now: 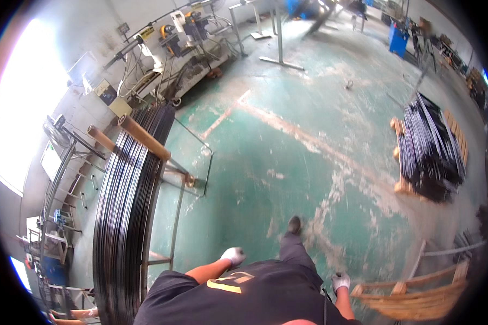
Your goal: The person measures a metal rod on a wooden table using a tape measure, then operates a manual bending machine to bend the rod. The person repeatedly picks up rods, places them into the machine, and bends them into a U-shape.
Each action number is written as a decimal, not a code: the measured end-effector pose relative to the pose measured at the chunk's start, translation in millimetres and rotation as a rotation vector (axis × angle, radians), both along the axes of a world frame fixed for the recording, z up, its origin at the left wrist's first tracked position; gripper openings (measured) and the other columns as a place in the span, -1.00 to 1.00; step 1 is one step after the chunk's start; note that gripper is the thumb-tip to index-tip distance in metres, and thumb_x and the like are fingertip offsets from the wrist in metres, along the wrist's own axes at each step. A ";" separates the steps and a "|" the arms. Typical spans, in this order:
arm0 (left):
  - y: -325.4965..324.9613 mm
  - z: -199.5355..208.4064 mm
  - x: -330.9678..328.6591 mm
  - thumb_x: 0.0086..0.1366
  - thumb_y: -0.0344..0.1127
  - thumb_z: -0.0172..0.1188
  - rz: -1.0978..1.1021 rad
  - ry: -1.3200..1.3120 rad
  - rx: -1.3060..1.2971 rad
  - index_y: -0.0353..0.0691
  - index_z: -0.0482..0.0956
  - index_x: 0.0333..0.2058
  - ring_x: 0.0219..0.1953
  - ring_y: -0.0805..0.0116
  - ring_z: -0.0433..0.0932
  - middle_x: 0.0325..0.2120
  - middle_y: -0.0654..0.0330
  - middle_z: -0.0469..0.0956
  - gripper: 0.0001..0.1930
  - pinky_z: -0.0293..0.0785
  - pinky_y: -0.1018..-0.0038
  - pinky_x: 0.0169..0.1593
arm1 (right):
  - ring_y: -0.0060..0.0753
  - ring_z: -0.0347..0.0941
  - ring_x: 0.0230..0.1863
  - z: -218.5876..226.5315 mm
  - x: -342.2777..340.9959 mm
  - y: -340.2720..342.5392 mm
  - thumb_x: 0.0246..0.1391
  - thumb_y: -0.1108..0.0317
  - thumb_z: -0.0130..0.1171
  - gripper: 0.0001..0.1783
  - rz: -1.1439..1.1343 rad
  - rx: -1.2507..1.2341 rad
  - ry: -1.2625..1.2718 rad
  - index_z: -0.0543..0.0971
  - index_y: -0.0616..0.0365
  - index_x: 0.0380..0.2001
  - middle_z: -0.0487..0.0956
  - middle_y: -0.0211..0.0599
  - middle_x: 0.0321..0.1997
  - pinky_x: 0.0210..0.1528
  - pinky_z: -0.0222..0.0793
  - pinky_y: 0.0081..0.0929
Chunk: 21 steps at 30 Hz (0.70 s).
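Nearest lay the front of a dark shirt (244,298) with a yellow and pale print, the wearer's two gloved hands held out at either side of it. The left hand (233,257), in a white glove, had its fingers curled, but blur kept me from telling whether they were clenched or held anything. The right hand (340,281), gloved too, hung low with bent fingers; its grip could not be told either. Ahead of them, a dark shoe (294,224) stepped onto the worn green floor (244,179).

The long stack of dark metal strips (122,216) lay on a metal rack (174,227) to the left of the left hand, apart from it. Two brown cylindrical posts (143,136) rose at the stack. A slatted wooden pallet (412,303) was just beside the right hand, on its right. Farther off on the right, a second strip pile (425,149) rested on another wooden pallet (400,187). Beyond the rack stood hose-fitted machinery (187,30); a blue bin (398,39) stood far back.
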<state>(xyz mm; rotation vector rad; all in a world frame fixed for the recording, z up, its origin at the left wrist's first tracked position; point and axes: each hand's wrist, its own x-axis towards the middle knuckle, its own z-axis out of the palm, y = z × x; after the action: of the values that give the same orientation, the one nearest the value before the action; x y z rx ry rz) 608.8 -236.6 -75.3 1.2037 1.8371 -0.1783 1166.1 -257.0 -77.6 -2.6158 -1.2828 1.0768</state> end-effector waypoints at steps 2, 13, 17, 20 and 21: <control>48.1 10.7 1.8 0.28 0.04 0.27 -0.001 -0.027 -0.105 -0.14 0.79 0.03 0.16 -0.10 0.71 0.04 -0.08 0.77 -0.52 0.61 0.12 0.25 | 0.08 0.74 0.13 -8.8 11.9 71.8 0.07 0.12 0.43 -0.49 -0.035 0.009 -0.032 0.79 0.18 0.04 0.78 0.11 0.08 0.26 0.60 -0.13; 396.0 72.5 -32.8 0.30 0.00 0.29 0.490 -0.056 0.269 -0.17 0.78 0.03 0.14 -0.11 0.72 0.01 -0.16 0.76 -0.54 0.61 0.16 0.23 | 0.21 0.69 0.16 35.4 -114.5 637.3 0.14 -0.10 0.35 -0.44 0.317 0.376 0.128 0.80 0.11 0.00 0.77 0.11 0.05 0.26 0.59 -0.04; 506.9 19.6 -61.8 0.35 0.00 0.22 0.340 0.019 0.369 -0.17 0.80 0.00 0.13 -0.13 0.72 -0.03 -0.18 0.76 -0.57 0.58 0.11 0.25 | 0.07 0.71 0.19 61.6 -204.6 794.1 0.21 0.00 0.34 -0.46 0.376 0.354 0.174 0.76 0.13 0.11 0.78 0.11 0.07 0.29 0.58 -0.11; 636.3 51.2 -117.8 0.36 -0.05 0.19 0.431 -0.073 0.336 -0.20 0.78 0.00 0.11 -0.18 0.71 -0.03 -0.20 0.75 -0.58 0.59 0.06 0.23 | -0.03 0.73 0.18 61.1 -237.2 859.7 0.26 0.12 0.34 -0.52 0.410 0.412 0.224 0.74 0.17 0.14 0.78 0.09 0.11 0.28 0.59 -0.17; 667.6 50.4 -134.9 0.35 -0.06 0.19 0.476 -0.105 0.314 -0.20 0.77 0.00 0.11 -0.19 0.71 -0.04 -0.20 0.75 -0.58 0.59 0.05 0.23 | -0.01 0.74 0.17 51.7 -236.9 871.1 0.26 0.09 0.34 -0.51 0.437 0.361 0.158 0.75 0.18 0.13 0.79 0.07 0.10 0.27 0.59 -0.16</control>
<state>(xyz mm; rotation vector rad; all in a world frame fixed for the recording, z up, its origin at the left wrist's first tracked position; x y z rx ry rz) 473.9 431.0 -24.9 0.9209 2.0484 0.4452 929.2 614.1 -25.9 -2.0018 -1.8561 0.9553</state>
